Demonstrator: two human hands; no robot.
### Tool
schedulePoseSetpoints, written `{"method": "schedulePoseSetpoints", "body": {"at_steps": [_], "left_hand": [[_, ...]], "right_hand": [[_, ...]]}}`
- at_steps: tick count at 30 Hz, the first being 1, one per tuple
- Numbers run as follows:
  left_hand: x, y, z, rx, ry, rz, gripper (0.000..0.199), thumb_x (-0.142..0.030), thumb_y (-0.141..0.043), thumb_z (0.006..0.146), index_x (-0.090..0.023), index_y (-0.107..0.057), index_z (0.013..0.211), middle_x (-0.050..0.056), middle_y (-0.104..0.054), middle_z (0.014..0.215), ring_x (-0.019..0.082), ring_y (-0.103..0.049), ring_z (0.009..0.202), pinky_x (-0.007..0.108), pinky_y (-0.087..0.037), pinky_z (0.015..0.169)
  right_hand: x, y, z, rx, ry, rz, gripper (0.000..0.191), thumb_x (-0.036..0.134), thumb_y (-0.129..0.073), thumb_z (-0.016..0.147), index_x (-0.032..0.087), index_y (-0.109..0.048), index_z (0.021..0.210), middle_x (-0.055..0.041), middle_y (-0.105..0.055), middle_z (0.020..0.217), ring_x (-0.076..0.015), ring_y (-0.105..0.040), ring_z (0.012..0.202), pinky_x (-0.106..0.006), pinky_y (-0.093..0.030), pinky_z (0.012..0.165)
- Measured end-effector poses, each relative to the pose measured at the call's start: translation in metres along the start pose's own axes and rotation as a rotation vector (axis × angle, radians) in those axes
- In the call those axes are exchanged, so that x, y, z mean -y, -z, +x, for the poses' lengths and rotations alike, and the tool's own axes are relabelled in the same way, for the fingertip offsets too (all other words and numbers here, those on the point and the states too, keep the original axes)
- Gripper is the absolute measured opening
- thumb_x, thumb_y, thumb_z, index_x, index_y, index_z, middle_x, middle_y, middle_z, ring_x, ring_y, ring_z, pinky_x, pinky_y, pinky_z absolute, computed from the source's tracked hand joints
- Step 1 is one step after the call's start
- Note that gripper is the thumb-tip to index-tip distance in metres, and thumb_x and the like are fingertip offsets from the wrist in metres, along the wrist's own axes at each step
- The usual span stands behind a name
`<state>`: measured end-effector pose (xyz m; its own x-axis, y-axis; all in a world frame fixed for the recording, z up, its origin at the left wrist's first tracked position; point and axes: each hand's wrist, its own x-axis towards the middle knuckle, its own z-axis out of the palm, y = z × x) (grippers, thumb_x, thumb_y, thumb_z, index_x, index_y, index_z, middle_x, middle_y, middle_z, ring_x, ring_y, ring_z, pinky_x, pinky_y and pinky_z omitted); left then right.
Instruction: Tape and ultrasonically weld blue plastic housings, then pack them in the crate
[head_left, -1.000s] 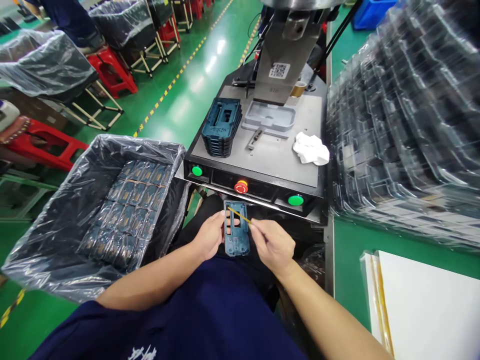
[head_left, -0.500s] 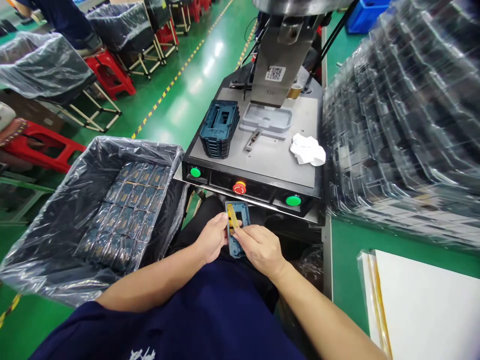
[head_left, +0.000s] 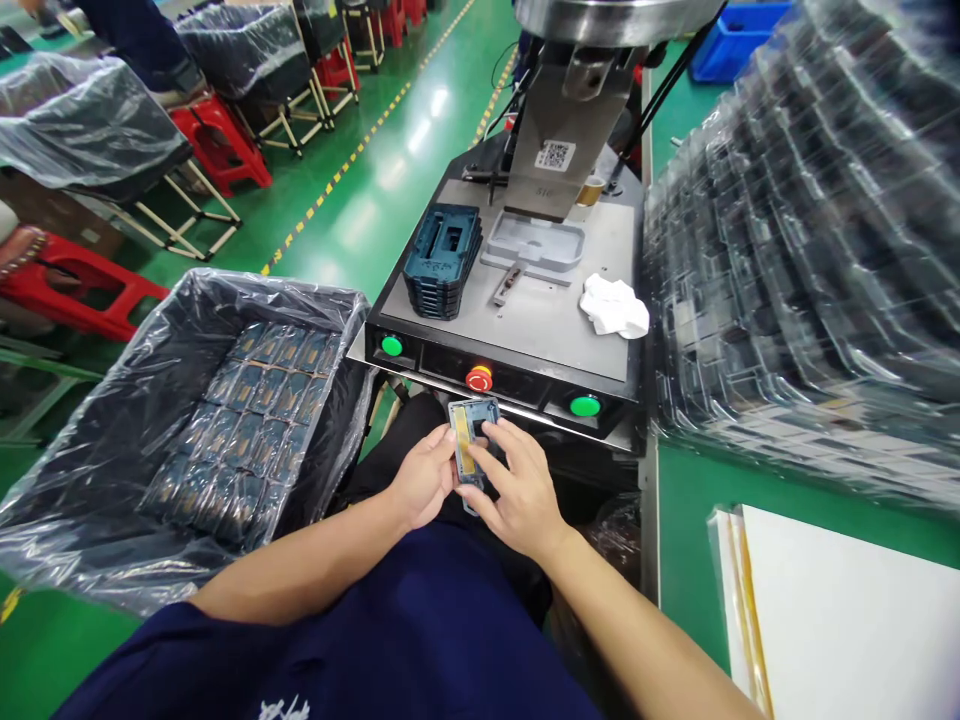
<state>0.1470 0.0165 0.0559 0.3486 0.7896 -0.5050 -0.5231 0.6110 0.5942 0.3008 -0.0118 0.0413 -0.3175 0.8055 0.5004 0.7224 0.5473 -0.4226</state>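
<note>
My left hand (head_left: 425,476) grips the left side of a blue-grey plastic housing (head_left: 487,412) over my lap. A yellow strip (head_left: 463,440) lies lengthwise along the housing's left part. My right hand (head_left: 520,490) has its fingers spread over the right side, with fingertips touching the strip and the housing. Ahead, on the machine's metal plate (head_left: 540,335), stands a stack of similar housings (head_left: 444,262). Beside that stack are a grey fixture (head_left: 566,246) and a small metal block (head_left: 508,284).
The press head (head_left: 559,150) hangs over the plate, with a white cloth (head_left: 613,306) at right. Green buttons and a red stop button (head_left: 478,378) line the front. A plastic-lined bin (head_left: 150,400) is at left. Stacked trays (head_left: 795,270) and white sheets (head_left: 847,610) lie right.
The yellow strip, pinched by my right hand before, now lies flat along the housing. My right fingers have let go of it and spread apart. The view has shifted slightly.
</note>
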Motion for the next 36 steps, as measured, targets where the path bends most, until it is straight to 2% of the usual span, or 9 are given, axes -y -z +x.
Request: {"method": "schedulePoseSetpoints", "body": {"at_steps": [4, 7, 11, 14, 17, 20, 25, 29, 36], "left_hand": [[-0.004, 0.001, -0.002, -0.007, -0.04, -0.031, 0.035, -0.032, -0.062, 0.087, -0.016, -0.054, 0.117, 0.013, -0.066, 0.112, 0.022, -0.065, 0.095, 0.037, -0.052, 0.083], [-0.006, 0.001, -0.003, 0.037, -0.091, -0.045, 0.039, -0.033, -0.063, 0.086, -0.017, -0.053, 0.121, 0.013, -0.063, 0.12, 0.024, -0.062, 0.106, 0.039, -0.049, 0.093], [-0.011, 0.003, -0.004, 0.068, -0.143, 0.044, 0.04, -0.039, -0.061, 0.088, -0.019, -0.053, 0.122, 0.013, -0.059, 0.127, 0.025, -0.059, 0.114, 0.04, -0.044, 0.099], [-0.014, 0.01, -0.003, -0.024, -0.139, 0.15, 0.046, -0.046, -0.06, 0.087, -0.02, -0.051, 0.123, 0.014, -0.057, 0.13, 0.026, -0.062, 0.109, 0.042, -0.045, 0.095], [-0.016, 0.018, -0.004, -0.11, -0.12, 0.186, 0.051, -0.051, -0.063, 0.083, -0.018, -0.052, 0.12, 0.016, -0.059, 0.126, 0.025, -0.066, 0.1, 0.041, -0.047, 0.09], [-0.02, 0.028, -0.005, -0.169, -0.106, 0.184, 0.054, -0.055, -0.067, 0.078, -0.018, -0.054, 0.115, 0.015, -0.062, 0.12, 0.024, -0.068, 0.093, 0.038, -0.048, 0.085], [-0.029, 0.05, -0.01, -0.26, -0.103, 0.162, 0.057, -0.056, -0.068, 0.075, -0.018, -0.054, 0.114, 0.014, -0.065, 0.114, 0.02, -0.068, 0.085, 0.035, -0.049, 0.081], [-0.034, 0.069, -0.011, -0.33, -0.103, 0.124, 0.059, -0.055, -0.071, 0.072, -0.017, -0.054, 0.113, 0.012, -0.067, 0.108, 0.018, -0.066, 0.081, 0.032, -0.049, 0.077], [-0.035, 0.089, -0.013, -0.398, -0.094, 0.086, 0.059, -0.05, -0.074, 0.071, -0.017, -0.055, 0.115, 0.009, -0.068, 0.105, 0.016, -0.066, 0.078, 0.03, -0.049, 0.074]], "right_hand": [[0.008, 0.003, 0.001, 0.047, -0.201, -0.011, 0.075, 0.055, -0.068, 0.076, 0.015, -0.046, 0.135, -0.0221, -0.044, 0.138, -0.0374, -0.046, 0.126, -0.055, -0.047, 0.098], [0.011, 0.008, 0.007, 0.149, -0.291, -0.003, 0.071, 0.042, -0.07, 0.076, 0.016, -0.044, 0.136, -0.0198, -0.049, 0.131, -0.0338, -0.053, 0.118, -0.05, -0.051, 0.094], [0.001, 0.027, 0.032, 0.198, -0.264, 0.019, 0.065, 0.027, -0.066, 0.074, 0.017, -0.043, 0.134, -0.0153, -0.053, 0.128, -0.0285, -0.055, 0.116, -0.045, -0.05, 0.099], [-0.024, 0.049, 0.064, 0.143, -0.238, -0.084, 0.064, 0.029, -0.064, 0.074, 0.014, -0.045, 0.133, -0.0161, -0.053, 0.129, -0.0294, -0.053, 0.118, -0.045, -0.046, 0.102], [-0.063, 0.067, 0.103, 0.088, -0.248, -0.199, 0.063, 0.033, -0.065, 0.072, 0.013, -0.05, 0.13, -0.0163, -0.055, 0.127, -0.031, -0.053, 0.117, -0.046, -0.045, 0.102], [-0.102, 0.076, 0.145, 0.121, -0.345, -0.293, 0.062, 0.032, -0.068, 0.067, 0.014, -0.056, 0.125, -0.0153, -0.059, 0.121, -0.0312, -0.056, 0.113, -0.043, -0.045, 0.1], [-0.149, 0.08, 0.204, 0.242, -0.548, -0.348, 0.066, 0.032, -0.07, 0.067, 0.01, -0.057, 0.128, -0.0163, -0.06, 0.123, -0.0306, -0.058, 0.11, -0.039, -0.044, 0.098], [-0.177, 0.079, 0.236, 0.297, -0.675, -0.268, 0.071, 0.028, -0.073, 0.063, 0.01, -0.056, 0.13, -0.0132, -0.065, 0.111, -0.0274, -0.062, 0.097, -0.037, -0.048, 0.087], [-0.216, 0.07, 0.268, 0.356, -0.683, -0.191, 0.045, 0.018, -0.072, 0.058, 0.01, -0.069, 0.102, -0.0038, -0.068, 0.079, -0.019, -0.062, 0.074, -0.027, -0.05, 0.069]]}}
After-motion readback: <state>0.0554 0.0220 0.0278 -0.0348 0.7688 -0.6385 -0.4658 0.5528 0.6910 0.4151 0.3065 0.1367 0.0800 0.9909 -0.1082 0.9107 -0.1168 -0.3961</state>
